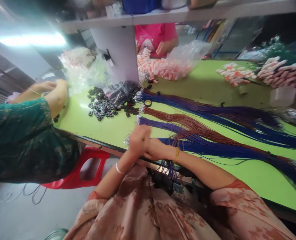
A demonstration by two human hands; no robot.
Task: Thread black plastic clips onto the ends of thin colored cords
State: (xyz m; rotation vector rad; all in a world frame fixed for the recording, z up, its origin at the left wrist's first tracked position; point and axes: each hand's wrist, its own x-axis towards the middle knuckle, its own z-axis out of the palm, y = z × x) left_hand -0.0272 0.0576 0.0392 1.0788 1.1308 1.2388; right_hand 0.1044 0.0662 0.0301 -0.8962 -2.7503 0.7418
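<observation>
My left hand [138, 139] and my right hand [156, 149] are close together over the table's front edge, fingers closed in a pinch. Whatever lies between them is too small and blurred to make out. Just beyond them, bundles of wires with silvery tips run to the right: blue wires [218, 149], purple wires [160, 125], brown wires [185, 119] and a farther blue and purple bundle [213, 110]. On my lap below the right wrist hang dark connectors [164, 182] with coloured wires. Small black connector housings [101, 109] are heaped beyond my left hand.
A roll of tape [147, 103] lies by the wire ends. An upright panel [120, 50] and a shelf [188, 15] stand ahead. At left is a co-worker's arm [56, 98] and a red stool [92, 171]. Pink-white parts [171, 68] lie before another person [158, 38].
</observation>
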